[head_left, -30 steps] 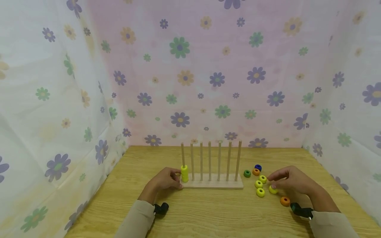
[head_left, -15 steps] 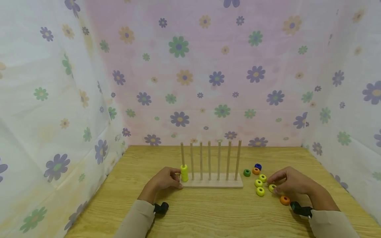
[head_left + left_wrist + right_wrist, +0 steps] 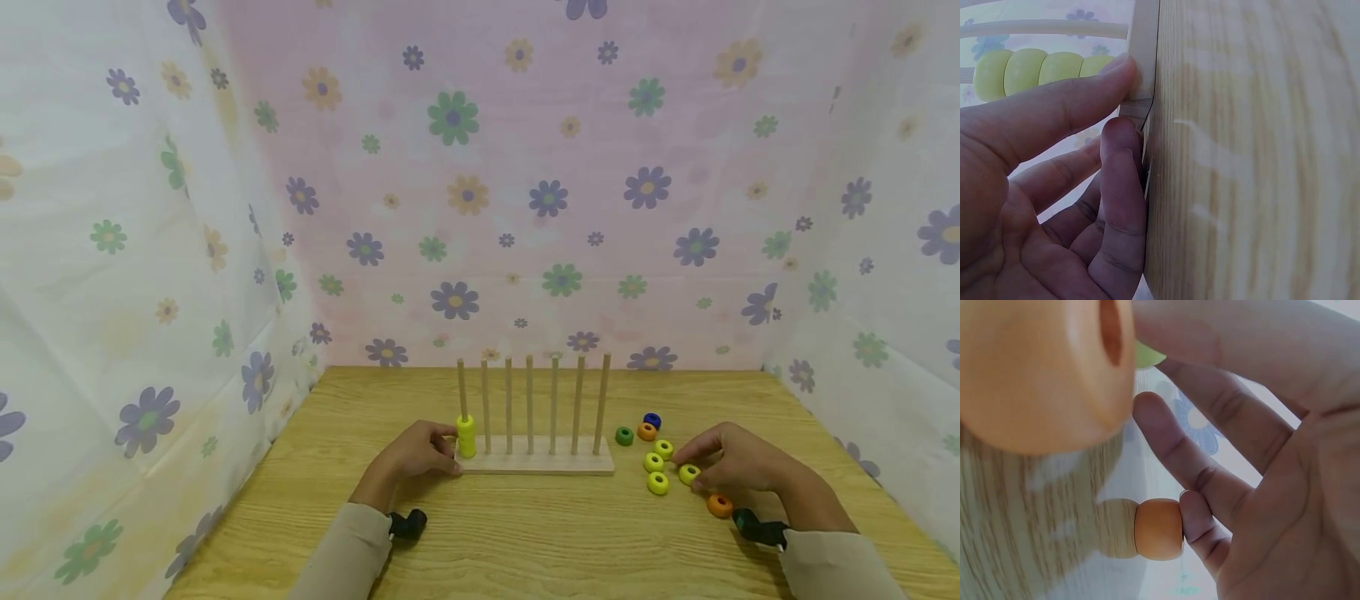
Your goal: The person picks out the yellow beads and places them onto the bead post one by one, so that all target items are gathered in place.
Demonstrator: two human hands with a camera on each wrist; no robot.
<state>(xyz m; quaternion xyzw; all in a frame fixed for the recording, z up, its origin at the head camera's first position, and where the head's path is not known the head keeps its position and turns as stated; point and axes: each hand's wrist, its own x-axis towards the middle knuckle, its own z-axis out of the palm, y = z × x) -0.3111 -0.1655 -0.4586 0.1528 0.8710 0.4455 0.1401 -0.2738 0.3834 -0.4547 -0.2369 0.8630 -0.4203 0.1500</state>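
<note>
A yellow ring (image 3: 689, 476) is noted toward the right edge of the tabletop (image 3: 525, 542), its hole facing upward; it appears to be lightly pinched between the fingers of the right hand (image 3: 742, 457), the nearer hand; no distinct long axis is presented by it. The wooden base (image 3: 540, 467) is found to the left of those fingers, its long axis roughly parallel with the far edge; its left end is gripped by the left hand (image 3: 414, 450), beside a stack of yellow rings (image 3: 467, 438); upright pegs (image 3: 530, 404) are borne by it; no brand, label or writing can be read.
</note>
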